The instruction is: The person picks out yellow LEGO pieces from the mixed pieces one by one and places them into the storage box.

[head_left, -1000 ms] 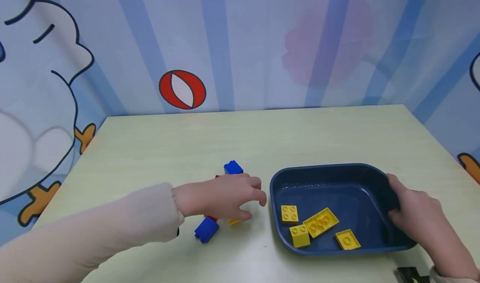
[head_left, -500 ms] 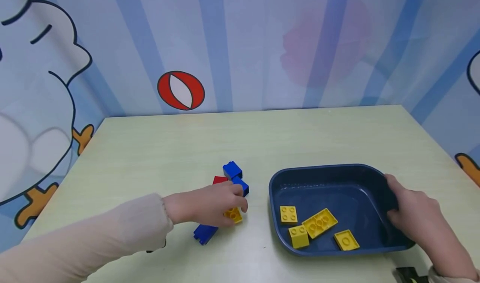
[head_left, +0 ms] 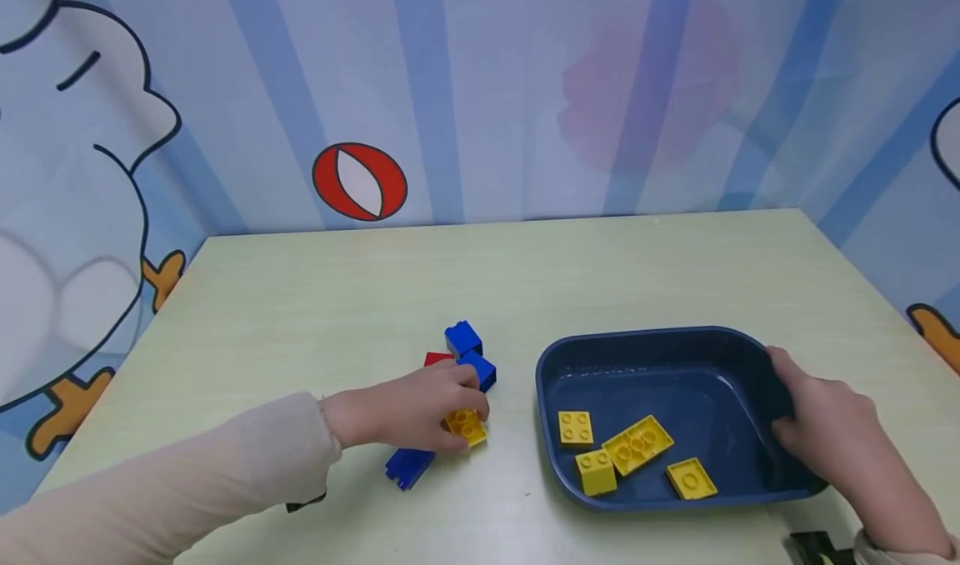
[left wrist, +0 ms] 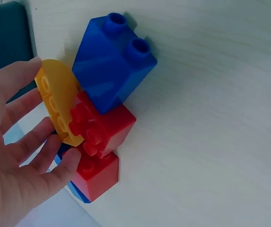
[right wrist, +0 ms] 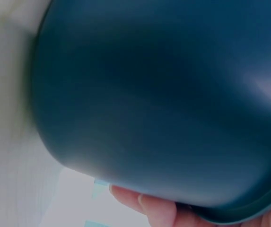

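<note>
My left hand [head_left: 416, 407] pinches a yellow toy building brick [head_left: 467, 427] between thumb and fingers. In the left wrist view this yellow brick [left wrist: 65, 92] shows a rounded side and a row of studs, with fingertips at its ends. Beside it lie two red bricks, an upper red brick [left wrist: 111, 124] and a lower red brick [left wrist: 99, 174], and a slope-sided blue brick [left wrist: 109, 66]. My right hand [head_left: 836, 427] grips the right wall of a dark blue tray [head_left: 720, 402], thumb inside; in the right wrist view its fingers [right wrist: 159, 208] show along the tray's outside.
Several yellow bricks lie in the tray's left and front part, among them a long yellow brick [head_left: 637, 446]. Two blue bricks, a farther blue brick [head_left: 462, 338] and a nearer blue brick [head_left: 480, 373], rest beyond my left hand. A printed wall [head_left: 510, 90] stands behind the table [head_left: 360, 290].
My left hand has moved left and toward me onto the pile, and its fingers have come together on the yellow brick. My right hand keeps its grip on the tray.
</note>
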`<state>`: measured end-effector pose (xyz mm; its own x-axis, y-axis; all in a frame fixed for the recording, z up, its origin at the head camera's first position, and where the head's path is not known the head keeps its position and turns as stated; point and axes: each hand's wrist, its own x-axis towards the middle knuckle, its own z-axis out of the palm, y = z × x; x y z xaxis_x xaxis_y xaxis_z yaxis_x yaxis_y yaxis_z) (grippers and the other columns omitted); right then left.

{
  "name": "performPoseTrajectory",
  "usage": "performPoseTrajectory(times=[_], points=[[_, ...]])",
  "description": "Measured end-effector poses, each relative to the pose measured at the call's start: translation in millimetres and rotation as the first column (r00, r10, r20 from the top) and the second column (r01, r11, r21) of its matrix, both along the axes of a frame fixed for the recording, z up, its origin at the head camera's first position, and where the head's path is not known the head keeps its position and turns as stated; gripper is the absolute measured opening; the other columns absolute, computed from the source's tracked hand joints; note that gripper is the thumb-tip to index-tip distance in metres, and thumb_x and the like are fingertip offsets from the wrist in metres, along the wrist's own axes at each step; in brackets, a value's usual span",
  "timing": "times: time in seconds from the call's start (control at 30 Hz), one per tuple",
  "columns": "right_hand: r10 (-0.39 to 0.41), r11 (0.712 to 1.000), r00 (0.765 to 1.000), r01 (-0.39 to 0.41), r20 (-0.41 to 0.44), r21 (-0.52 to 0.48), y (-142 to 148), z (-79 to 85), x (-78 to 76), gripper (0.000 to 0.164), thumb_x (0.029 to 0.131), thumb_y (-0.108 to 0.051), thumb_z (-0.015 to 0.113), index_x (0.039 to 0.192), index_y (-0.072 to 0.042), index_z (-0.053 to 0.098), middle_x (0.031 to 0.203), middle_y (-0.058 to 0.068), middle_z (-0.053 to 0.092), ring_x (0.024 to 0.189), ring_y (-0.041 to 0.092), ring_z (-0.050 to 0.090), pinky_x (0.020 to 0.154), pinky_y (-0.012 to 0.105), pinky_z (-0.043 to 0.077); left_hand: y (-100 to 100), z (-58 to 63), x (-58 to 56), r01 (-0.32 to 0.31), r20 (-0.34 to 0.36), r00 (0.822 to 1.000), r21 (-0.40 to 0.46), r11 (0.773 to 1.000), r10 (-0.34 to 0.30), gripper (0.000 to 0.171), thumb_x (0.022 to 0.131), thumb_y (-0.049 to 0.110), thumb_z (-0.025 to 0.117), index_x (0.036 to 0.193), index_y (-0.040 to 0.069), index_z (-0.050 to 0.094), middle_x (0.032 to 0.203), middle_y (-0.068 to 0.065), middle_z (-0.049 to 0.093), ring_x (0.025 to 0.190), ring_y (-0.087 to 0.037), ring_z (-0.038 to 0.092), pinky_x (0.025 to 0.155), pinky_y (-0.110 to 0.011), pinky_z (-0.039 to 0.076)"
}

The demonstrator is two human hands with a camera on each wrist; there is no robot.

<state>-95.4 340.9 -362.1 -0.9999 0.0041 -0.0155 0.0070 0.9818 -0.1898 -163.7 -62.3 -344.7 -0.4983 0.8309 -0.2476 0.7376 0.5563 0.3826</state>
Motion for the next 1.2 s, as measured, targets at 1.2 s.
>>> performPoseTrajectory(times=[1.2], points=[[-0.001, 1.000, 1.000, 0.000, -0.008, -0.005, -1.8, 0.5, 1.1, 0.072, 0.067, 0.005, 0.067, 0.130, 0.014, 0.033, 0.064, 0.019, 0.057, 0.046, 0.021, 0.040, 0.041, 0.035, 0.032, 6.7, 2.3, 2.9, -0.022, -0.074, 0.997, 0.014, 1.000, 0.023, 0.028, 0.075, 0.033, 0.078, 0.097, 0.019, 0.069, 0.089, 0.006, 0.053, 0.086, -0.012, 0.043, 0.068, -0.020, 0.041]])
